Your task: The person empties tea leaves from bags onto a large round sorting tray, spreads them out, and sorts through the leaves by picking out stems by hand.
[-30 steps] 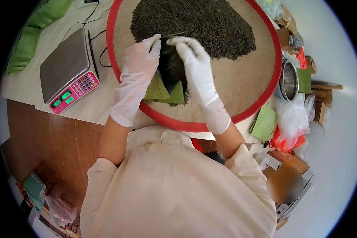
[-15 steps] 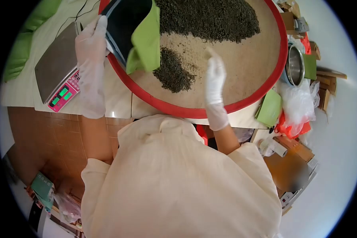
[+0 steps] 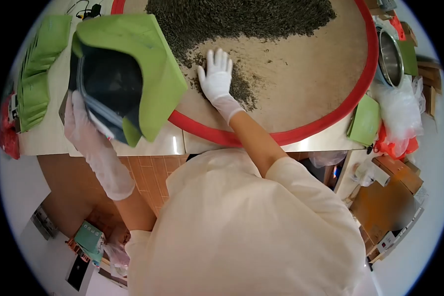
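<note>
My gloved left hand [image 3: 80, 121] grips the lower left edge of a green bag [image 3: 164, 79]. The bag's mouth gapes toward me, showing a dark lining and a pale strip along one side. My right hand [image 3: 216, 79], in a white glove, lies with spread fingers on a small pile of dark dried leaves [image 3: 242, 91], which look like loose tea. Under the pile is a wide round tray [image 3: 301, 89] with a red rim. A much larger heap of the same leaves [image 3: 246, 19] covers the tray's far side.
Folded green bags [image 3: 39, 74] stand in a row at the left of the table. A steel pot [image 3: 390, 58], a flat green bag [image 3: 365, 121] and clear plastic bags [image 3: 397, 111] sit to the right. The held bag hides most of the scale.
My left hand has moved the bag left, off the tray, and turned its mouth toward me. My right hand has shifted left onto the small leaf pile, fingers spread.
</note>
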The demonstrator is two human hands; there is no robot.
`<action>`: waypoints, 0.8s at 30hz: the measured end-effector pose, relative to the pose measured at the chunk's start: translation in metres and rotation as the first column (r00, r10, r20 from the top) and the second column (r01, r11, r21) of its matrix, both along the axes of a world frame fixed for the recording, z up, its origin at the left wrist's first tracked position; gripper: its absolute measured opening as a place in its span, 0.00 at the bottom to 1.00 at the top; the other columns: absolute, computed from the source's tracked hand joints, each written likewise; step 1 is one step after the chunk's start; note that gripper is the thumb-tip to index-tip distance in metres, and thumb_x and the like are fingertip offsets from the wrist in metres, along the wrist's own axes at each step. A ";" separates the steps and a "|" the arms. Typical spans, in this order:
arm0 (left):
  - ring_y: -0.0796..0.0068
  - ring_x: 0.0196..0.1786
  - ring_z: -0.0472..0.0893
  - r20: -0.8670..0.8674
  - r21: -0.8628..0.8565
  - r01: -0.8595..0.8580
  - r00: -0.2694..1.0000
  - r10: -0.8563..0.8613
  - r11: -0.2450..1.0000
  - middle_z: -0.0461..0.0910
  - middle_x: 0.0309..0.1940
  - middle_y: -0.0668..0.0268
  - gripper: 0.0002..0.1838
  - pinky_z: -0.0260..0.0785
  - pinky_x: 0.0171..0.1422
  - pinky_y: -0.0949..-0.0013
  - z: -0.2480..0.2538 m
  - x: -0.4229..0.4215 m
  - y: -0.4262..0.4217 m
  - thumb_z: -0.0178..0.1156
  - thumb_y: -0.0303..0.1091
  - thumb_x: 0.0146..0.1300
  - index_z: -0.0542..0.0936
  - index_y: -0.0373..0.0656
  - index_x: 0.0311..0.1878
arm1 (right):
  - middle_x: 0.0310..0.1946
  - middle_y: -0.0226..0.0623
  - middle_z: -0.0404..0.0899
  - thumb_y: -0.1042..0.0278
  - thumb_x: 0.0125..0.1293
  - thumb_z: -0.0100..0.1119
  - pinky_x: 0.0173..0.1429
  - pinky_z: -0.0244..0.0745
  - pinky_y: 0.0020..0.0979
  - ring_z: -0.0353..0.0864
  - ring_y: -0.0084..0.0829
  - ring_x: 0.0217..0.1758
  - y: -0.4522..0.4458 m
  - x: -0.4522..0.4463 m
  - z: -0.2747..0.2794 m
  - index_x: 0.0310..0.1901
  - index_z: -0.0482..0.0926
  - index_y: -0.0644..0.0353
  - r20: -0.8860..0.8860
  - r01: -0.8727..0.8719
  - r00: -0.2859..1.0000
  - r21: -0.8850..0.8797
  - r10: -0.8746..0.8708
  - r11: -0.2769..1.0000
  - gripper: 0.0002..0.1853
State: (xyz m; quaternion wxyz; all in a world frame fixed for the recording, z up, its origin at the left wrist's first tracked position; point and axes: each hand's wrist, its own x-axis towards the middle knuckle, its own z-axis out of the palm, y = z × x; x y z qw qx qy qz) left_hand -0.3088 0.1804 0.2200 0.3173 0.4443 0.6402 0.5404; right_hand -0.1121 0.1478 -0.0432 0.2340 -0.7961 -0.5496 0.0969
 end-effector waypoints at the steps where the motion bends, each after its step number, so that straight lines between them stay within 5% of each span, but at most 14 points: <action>1: 0.74 0.47 0.79 0.065 -0.001 0.025 0.998 -0.025 1.000 0.80 0.47 0.58 0.21 0.72 0.52 0.75 0.002 -0.004 -0.003 0.57 0.34 0.67 0.73 0.28 0.57 | 0.69 0.54 0.54 0.52 0.65 0.51 0.74 0.44 0.48 0.51 0.52 0.73 0.012 -0.004 0.000 0.67 0.59 0.61 -0.005 -0.050 0.999 0.008 0.050 0.999 0.33; 4: 0.73 0.46 0.80 0.072 -0.024 0.026 0.997 -0.024 0.999 0.80 0.48 0.57 0.20 0.73 0.50 0.75 0.006 -0.007 -0.007 0.55 0.36 0.68 0.74 0.29 0.57 | 0.67 0.52 0.57 0.52 0.64 0.51 0.73 0.47 0.47 0.55 0.48 0.71 0.040 -0.025 -0.008 0.64 0.63 0.58 -0.018 -0.134 0.991 0.095 0.136 0.986 0.30; 7: 0.71 0.43 0.81 0.112 -0.003 -0.017 0.994 0.017 1.000 0.81 0.46 0.58 0.20 0.75 0.47 0.75 0.004 -0.010 -0.007 0.55 0.34 0.68 0.73 0.31 0.58 | 0.63 0.49 0.63 0.62 0.63 0.51 0.71 0.54 0.44 0.59 0.47 0.68 0.041 -0.034 -0.003 0.62 0.64 0.60 -0.042 -0.493 0.859 0.200 0.510 0.847 0.26; 11: 0.76 0.41 0.80 0.160 -0.009 0.040 0.986 -0.038 0.999 0.80 0.43 0.60 0.16 0.75 0.45 0.77 0.000 -0.009 -0.003 0.53 0.32 0.69 0.74 0.28 0.54 | 0.61 0.49 0.65 0.66 0.61 0.51 0.70 0.55 0.44 0.61 0.48 0.67 -0.010 -0.027 0.014 0.61 0.66 0.62 -0.132 -0.553 0.794 0.248 0.593 0.795 0.25; 13: 0.76 0.41 0.80 0.163 -0.006 0.058 0.985 -0.056 0.998 0.80 0.44 0.60 0.17 0.74 0.45 0.77 -0.001 -0.006 -0.002 0.53 0.32 0.69 0.74 0.28 0.54 | 0.61 0.51 0.65 0.68 0.60 0.52 0.70 0.56 0.44 0.62 0.49 0.66 -0.040 -0.017 0.028 0.59 0.67 0.63 -0.306 -0.648 0.644 0.268 0.701 0.713 0.24; 16: 0.76 0.42 0.80 0.139 -0.023 0.038 0.990 -0.034 0.999 0.80 0.44 0.61 0.18 0.74 0.46 0.77 0.002 0.007 -0.001 0.53 0.33 0.70 0.74 0.28 0.55 | 0.60 0.52 0.66 0.69 0.59 0.52 0.69 0.58 0.44 0.64 0.49 0.65 -0.068 0.002 0.050 0.58 0.68 0.63 -0.275 -0.633 0.678 0.253 0.682 0.731 0.24; 18: 0.76 0.42 0.80 0.115 -0.038 -0.007 0.993 0.011 0.999 0.80 0.44 0.61 0.18 0.73 0.46 0.77 0.001 0.010 -0.001 0.53 0.34 0.70 0.74 0.28 0.55 | 0.60 0.52 0.68 0.69 0.61 0.51 0.70 0.57 0.44 0.66 0.50 0.64 -0.075 0.023 0.040 0.60 0.68 0.64 -0.338 -0.369 0.828 0.272 0.447 0.889 0.24; 20: 0.70 0.44 0.81 0.098 -0.031 0.010 0.995 -0.007 0.999 0.80 0.46 0.56 0.19 0.75 0.49 0.73 -0.001 0.008 -0.001 0.54 0.33 0.69 0.73 0.29 0.57 | 0.62 0.52 0.66 0.67 0.63 0.51 0.71 0.54 0.46 0.64 0.50 0.66 -0.079 0.039 0.025 0.62 0.66 0.63 -0.217 -0.109 0.964 0.194 0.151 0.975 0.25; 24: 0.70 0.44 0.81 0.133 0.000 0.036 0.991 -0.035 0.999 0.80 0.46 0.56 0.19 0.75 0.48 0.73 -0.010 -0.002 0.000 0.55 0.33 0.68 0.74 0.29 0.56 | 0.66 0.51 0.62 0.59 0.64 0.53 0.73 0.49 0.48 0.59 0.49 0.70 -0.081 0.035 0.014 0.65 0.63 0.62 -0.169 -0.345 0.920 0.084 0.355 0.935 0.30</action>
